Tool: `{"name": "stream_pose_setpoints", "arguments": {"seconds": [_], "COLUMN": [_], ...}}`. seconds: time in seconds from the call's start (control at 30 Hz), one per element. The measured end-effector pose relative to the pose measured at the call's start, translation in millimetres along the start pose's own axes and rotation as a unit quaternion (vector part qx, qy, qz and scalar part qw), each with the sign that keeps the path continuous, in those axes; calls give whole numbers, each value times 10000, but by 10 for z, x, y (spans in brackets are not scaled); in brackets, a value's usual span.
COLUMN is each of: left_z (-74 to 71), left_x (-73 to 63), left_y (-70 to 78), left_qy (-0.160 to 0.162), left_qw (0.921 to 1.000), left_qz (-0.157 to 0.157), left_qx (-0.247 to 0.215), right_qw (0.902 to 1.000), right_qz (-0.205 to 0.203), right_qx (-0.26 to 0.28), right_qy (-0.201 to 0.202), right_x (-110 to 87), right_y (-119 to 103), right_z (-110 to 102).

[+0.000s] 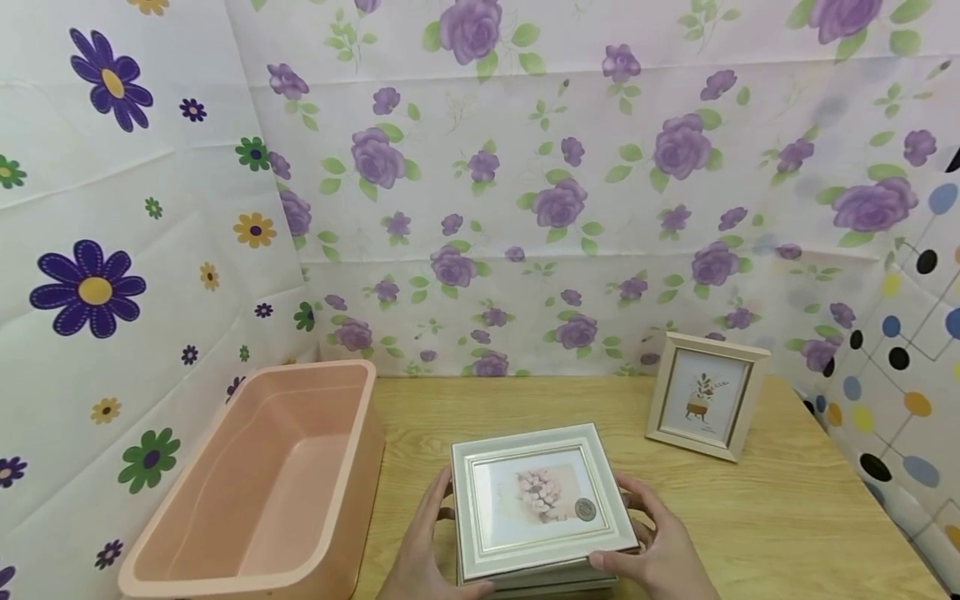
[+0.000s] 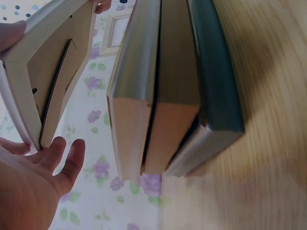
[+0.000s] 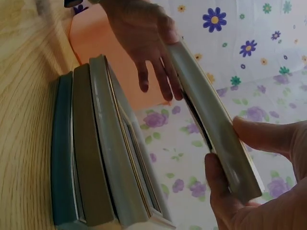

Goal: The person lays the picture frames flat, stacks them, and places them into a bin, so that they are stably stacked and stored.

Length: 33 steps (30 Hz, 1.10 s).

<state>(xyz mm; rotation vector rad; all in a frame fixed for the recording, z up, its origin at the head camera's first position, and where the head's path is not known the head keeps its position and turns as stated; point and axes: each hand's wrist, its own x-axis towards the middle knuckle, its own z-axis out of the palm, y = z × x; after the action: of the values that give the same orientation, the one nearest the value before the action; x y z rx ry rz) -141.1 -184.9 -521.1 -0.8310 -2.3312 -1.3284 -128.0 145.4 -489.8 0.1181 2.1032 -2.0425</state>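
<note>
Between both hands is a white picture frame (image 1: 542, 500) with a pink flower print and a round grey sticker. The left hand (image 1: 423, 550) holds its left side, thumb at the near corner. On the opposite side the right hand (image 1: 663, 542) grips the edge, thumb on top and fingers beneath. In the wrist views the held frame is raised above a stack of three more frames: a pale silvery one (image 3: 117, 139) on top, a brown one (image 3: 91, 143) in the middle and a dark teal one (image 2: 218, 72) at the bottom. The held frame mostly hides this stack in the head view.
A pink plastic tub (image 1: 352, 492) stands on the left of the wood-grain table (image 1: 435, 408). Towards the back right, a cream picture frame (image 1: 707, 396) with a plant print stands upright. Flowered cloth (image 1: 510, 275) hangs behind, with more patterned cloth at both sides.
</note>
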Motion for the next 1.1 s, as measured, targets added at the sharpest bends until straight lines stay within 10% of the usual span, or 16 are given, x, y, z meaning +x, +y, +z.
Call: {"name": "stream_pose_setpoints", "arguments": {"seconds": [1.1], "left_z": [117], "left_x": [-250], "left_y": [-300], "left_qy": [151], "left_qw": [9938], "left_qz": [-159], "left_qx": [1091], "right_qw": [9798], "right_qz": [-442], "right_qx": [-1874], "right_qy": [541], "right_x": [154], "right_y": [339], "right_z": [176]}}
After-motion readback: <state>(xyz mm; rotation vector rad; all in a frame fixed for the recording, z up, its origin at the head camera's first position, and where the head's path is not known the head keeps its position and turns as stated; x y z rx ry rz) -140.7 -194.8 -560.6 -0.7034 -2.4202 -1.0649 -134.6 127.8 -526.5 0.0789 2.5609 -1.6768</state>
